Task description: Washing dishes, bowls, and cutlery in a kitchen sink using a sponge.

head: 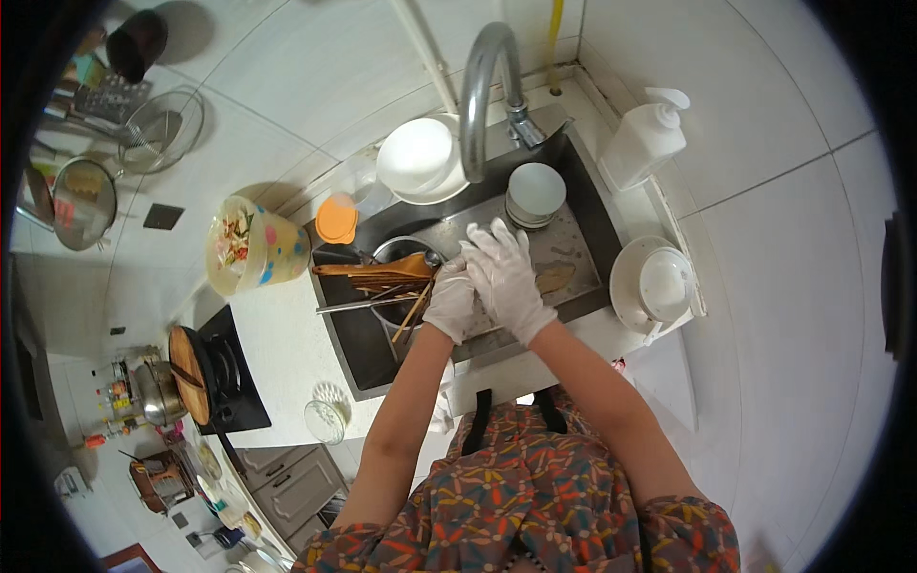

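Note:
Both my hands wear white disposable gloves and meet over the dark sink (pixel 372 369). My right hand (pixel 505 279) lies against my left hand (pixel 453 297), its fingers partly spread; whether the left holds anything cannot be made out. Just left of them, a metal bowl (pixel 423 247) in the sink carries a bundle of chopsticks (pixel 390 283), a wooden spatula (pixel 387 266) and metal-handled utensils. Beyond my fingertips stands a stack of white bowls (pixel 535 192). A brownish flat piece (pixel 556 277) lies on the sink floor to the right of my right hand.
A curved faucet (pixel 476 93) arches over the sink. White bowls (pixel 419 157) and an orange lid (pixel 337 220) sit behind. A soap dispenser (pixel 645 143) and stacked dishes (pixel 663 283) stand right; a dotted scrap bin (pixel 269 247) and a glass (pixel 325 421) stand left.

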The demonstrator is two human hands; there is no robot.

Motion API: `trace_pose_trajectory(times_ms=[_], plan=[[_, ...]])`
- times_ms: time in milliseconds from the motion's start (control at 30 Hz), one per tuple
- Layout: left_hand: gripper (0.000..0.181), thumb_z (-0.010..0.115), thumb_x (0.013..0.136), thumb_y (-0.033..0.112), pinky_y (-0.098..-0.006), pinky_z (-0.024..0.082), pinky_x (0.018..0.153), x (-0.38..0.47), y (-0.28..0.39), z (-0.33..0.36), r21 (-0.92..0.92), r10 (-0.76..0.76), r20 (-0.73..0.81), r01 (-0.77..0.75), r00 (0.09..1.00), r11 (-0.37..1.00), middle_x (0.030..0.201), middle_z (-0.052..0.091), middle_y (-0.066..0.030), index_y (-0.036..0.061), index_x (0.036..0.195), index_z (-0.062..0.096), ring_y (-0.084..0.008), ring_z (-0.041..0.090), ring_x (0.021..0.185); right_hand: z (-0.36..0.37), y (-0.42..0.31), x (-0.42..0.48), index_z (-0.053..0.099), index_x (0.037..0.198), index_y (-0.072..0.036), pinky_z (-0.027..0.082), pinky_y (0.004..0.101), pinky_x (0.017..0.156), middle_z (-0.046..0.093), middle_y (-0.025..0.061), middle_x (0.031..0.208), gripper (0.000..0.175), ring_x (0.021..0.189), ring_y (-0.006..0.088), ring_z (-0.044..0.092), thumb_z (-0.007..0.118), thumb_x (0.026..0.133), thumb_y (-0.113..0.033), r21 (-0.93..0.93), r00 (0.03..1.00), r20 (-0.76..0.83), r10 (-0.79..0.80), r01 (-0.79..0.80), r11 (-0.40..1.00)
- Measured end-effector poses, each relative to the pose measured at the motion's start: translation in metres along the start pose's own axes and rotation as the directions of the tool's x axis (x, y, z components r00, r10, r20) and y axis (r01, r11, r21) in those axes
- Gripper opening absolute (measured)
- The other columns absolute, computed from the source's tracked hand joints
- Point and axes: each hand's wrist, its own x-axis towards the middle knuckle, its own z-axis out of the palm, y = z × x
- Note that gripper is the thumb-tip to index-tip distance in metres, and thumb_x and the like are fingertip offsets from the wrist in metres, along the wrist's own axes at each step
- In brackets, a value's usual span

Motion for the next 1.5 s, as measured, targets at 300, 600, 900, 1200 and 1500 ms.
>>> trace_pose_trajectory(times_ms=[300,600,900,1200,1500], plan=[[0.016,0.047,0.087,0.008,-0.0275,0.048,0.080,-0.006,-0.032,-0.019,-0.430,0.111,-0.332,-0.255,0.937,0.866,0.102,0.055,-0.0092,-0.0001,0.100,0.053,-0.0169,0.055,0.092,0.060,0.001,-0.028,0.049,0.111,0.007,0.032,0.0312,0.095,0.054,0.0173,0.109,0.045,0.109,0.0249,0.046,0.037,0.089,-0.030,0.299,0.872,-0.143,0.469,-0.413,0.860],[0.020,0.044,0.088,0.011,-0.0302,0.043,0.084,-0.021,-0.025,-0.023,-0.158,0.141,-0.094,-0.155,0.985,0.975,0.102,0.055,-0.0042,0.0014,0.104,0.052,-0.0173,0.053,0.094,0.043,0.058,0.000,0.045,0.115,0.005,0.035,0.0359,0.094,0.052,0.0155,0.114,0.045,0.107,0.0250,0.048,0.044,0.089,-0.032,0.643,0.545,0.747,0.380,-0.737,-0.208],[0.047,0.049,0.086,0.020,-0.0325,0.040,0.088,-0.008,-0.029,-0.028,0.901,0.501,0.164,-0.336,0.850,0.274,0.115,0.047,-0.0123,0.0032,0.126,0.029,-0.0229,0.048,0.103,0.028,0.014,-0.014,0.053,0.104,0.000,0.043,0.0317,0.084,0.057,0.0110,0.106,0.027,0.098,0.0228,0.055,0.051,0.082,-0.014,0.624,0.671,0.695,0.258,-0.741,0.249],[0.051,0.048,0.078,0.009,-0.0326,0.043,0.088,0.007,-0.009,-0.068,0.076,-0.151,-0.153,0.164,0.977,0.983,0.119,0.043,-0.0114,0.0076,0.127,0.032,-0.0227,0.045,0.108,0.056,0.056,-0.024,0.049,0.111,-0.006,0.046,0.0343,0.079,0.052,0.0128,0.110,0.037,0.094,0.0280,0.055,0.049,0.074,-0.009,0.166,0.727,0.525,-0.443,0.422,0.891],[0.046,0.039,0.086,0.014,-0.0292,0.035,0.091,0.000,-0.009,-0.053,0.148,-0.101,-0.082,0.112,0.991,0.983,0.120,0.042,-0.0133,0.0068,0.130,0.027,-0.0193,0.042,0.108,0.062,0.048,-0.028,0.055,0.096,0.001,0.046,0.0383,0.067,0.058,0.0191,0.090,0.028,0.077,0.0350,0.057,0.052,0.070,-0.010,0.311,0.755,0.284,-0.591,0.510,0.802]])
